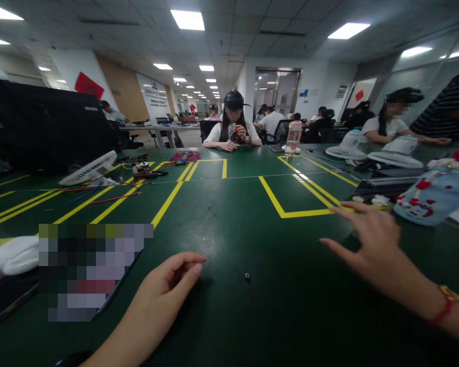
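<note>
"Where's the small part [247,276]?"

"On the green table [229,321], between the left hand [167,281] and right hand [373,247], touching neither."

"And their grip?"

"Right's fingers are spread apart, near the yellow tape [304,214]. Left's curled, thumb close to forefinger; whether they meet, I can't tell."

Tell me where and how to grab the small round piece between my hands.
Try pinching the small round piece by opposite sides of its edge, coming down from its left with your left hand. That hand is nearer, and the piece looks too small for more than thumb and fingertip.
</note>
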`<state>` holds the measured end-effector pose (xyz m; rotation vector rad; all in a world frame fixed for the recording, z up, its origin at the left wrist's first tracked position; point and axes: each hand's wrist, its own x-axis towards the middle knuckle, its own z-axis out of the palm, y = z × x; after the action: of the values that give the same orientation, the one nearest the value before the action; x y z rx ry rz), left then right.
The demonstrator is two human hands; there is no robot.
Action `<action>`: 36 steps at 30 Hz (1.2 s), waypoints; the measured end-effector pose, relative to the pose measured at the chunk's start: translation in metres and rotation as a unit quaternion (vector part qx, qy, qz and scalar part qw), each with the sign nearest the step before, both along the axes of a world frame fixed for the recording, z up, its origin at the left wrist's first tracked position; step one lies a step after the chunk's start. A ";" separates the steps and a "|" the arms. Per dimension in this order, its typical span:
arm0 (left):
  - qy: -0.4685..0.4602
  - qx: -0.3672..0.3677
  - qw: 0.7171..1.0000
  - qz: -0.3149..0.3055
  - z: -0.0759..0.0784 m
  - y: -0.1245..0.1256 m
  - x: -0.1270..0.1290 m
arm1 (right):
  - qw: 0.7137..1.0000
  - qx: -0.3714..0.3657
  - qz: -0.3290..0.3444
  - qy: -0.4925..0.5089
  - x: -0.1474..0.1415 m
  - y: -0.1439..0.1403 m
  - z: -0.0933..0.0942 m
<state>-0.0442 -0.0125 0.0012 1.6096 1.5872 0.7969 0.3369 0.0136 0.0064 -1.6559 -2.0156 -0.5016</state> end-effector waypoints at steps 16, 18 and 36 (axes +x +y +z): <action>-0.017 0.005 1.000 -0.012 -0.006 0.000 -0.002 | 0.923 -0.234 0.048 0.300 -0.017 0.009 0.034; -0.015 0.004 1.000 -0.017 -0.005 0.000 0.000 | 0.956 -0.167 -0.060 0.232 0.026 0.012 0.044; -0.008 0.008 1.000 -0.020 -0.003 -0.005 -0.002 | 0.975 -0.173 -0.140 0.006 0.093 0.032 0.046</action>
<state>-0.0459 -0.0177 -0.0017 1.6367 1.5378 0.8004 0.4300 0.0453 0.0528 -2.1652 -1.9509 -0.2388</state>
